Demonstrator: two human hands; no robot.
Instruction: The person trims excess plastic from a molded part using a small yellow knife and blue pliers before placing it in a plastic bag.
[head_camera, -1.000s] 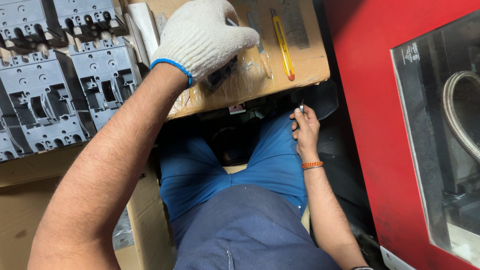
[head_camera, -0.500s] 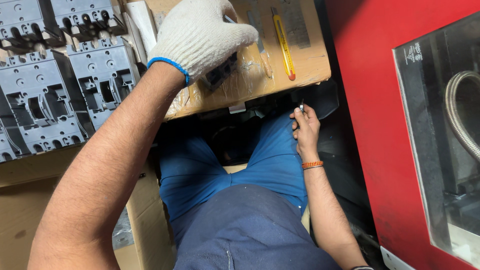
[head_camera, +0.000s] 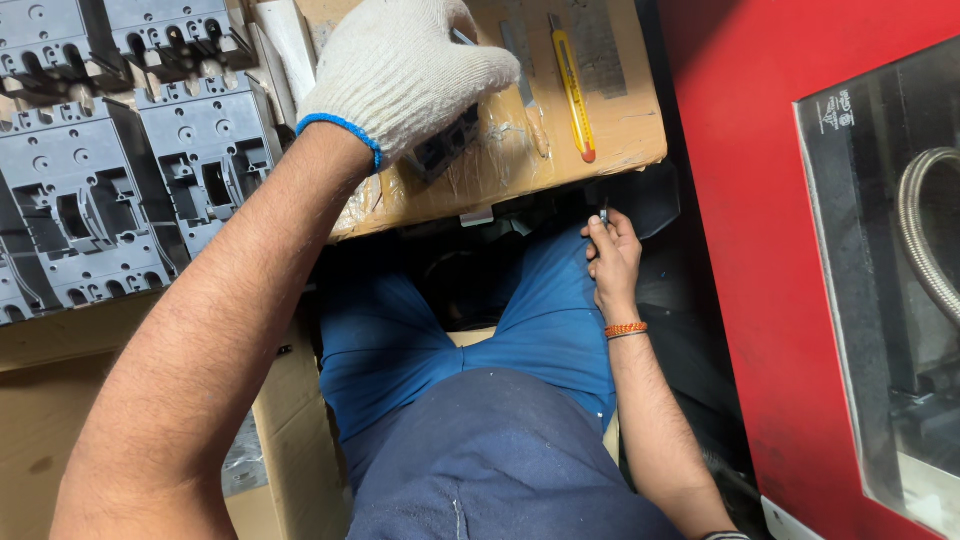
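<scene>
Head view, looking down at a seated person. At 12 o'clock the left hand, in a white knit glove with a blue cuff, is curled over a dark plastic part and presses it against the top of a cardboard box. The fingers close around the part, probably to keep it steady on the flat surface. The box top is wrapped in clear tape and seems to serve as a small work surface above the knees.

Just right of the glove, at about 1 o'clock, lie a yellow utility knife and a bare blade, set parallel and within easy reach.

At 3 o'clock from the picture's centre the bare right hand, with an orange band at the wrist, rests on the blue trouser leg and pinches a small metal piece between its fingertips; what the piece is cannot be told.

At 10 o'clock grey moulded housings stand in close rows on more cardboard. A red machine cabinet with a window fills the right edge, leaving a tight, dim work space.
</scene>
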